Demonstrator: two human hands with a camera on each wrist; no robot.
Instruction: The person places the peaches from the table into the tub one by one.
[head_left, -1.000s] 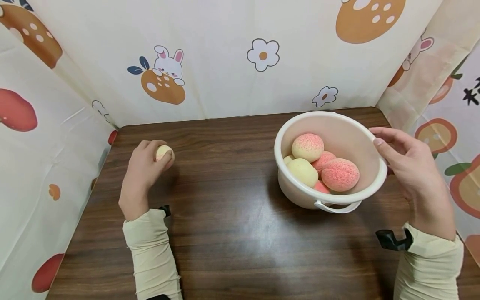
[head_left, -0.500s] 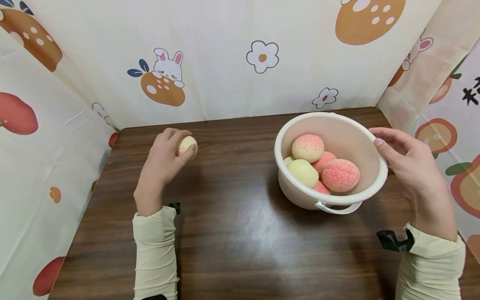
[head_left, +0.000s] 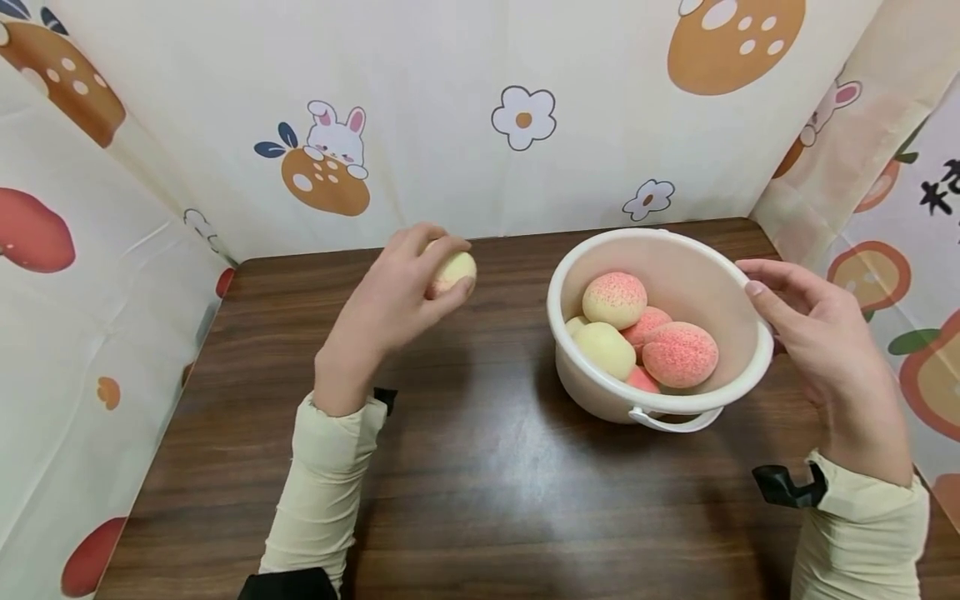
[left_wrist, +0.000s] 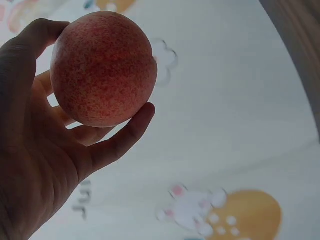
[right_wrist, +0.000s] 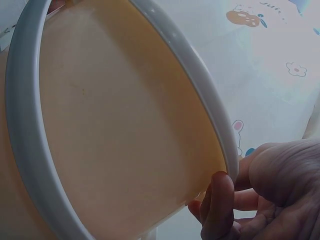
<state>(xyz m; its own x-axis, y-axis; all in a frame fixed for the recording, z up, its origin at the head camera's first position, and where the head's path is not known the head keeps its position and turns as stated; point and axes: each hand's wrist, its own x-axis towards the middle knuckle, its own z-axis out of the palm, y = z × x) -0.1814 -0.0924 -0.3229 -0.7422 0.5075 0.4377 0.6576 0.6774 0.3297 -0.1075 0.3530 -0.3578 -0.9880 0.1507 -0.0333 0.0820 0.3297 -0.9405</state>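
Note:
My left hand [head_left: 390, 304] grips a peach [head_left: 459, 271] above the back middle of the table, left of the bucket. The left wrist view shows the peach's red speckled side [left_wrist: 104, 70], with thumb and fingers curled round it. On the right, my right hand [head_left: 832, 342] pinches the rim of a pale plastic bucket [head_left: 592, 392], thumb on the inner side. The right wrist view shows this hand [right_wrist: 280, 195] at the rim [right_wrist: 27, 115]. Several peaches lie inside the bucket, among them a pink one [head_left: 681, 355] and a pale yellow one [head_left: 604, 350]; some are partly hidden.
A dark wood-grain table [head_left: 465, 500] bears the bucket. The bucket's white handle [head_left: 678, 422] hangs down at the front. Patterned cloth [head_left: 435, 125] stands along the table's back and both sides. A black strap piece [head_left: 787, 486] sits on the right wrist.
My left hand has carried the peach rightward from the left side of the table, closer to the bucket. The right hand and the bucket have stayed in place.

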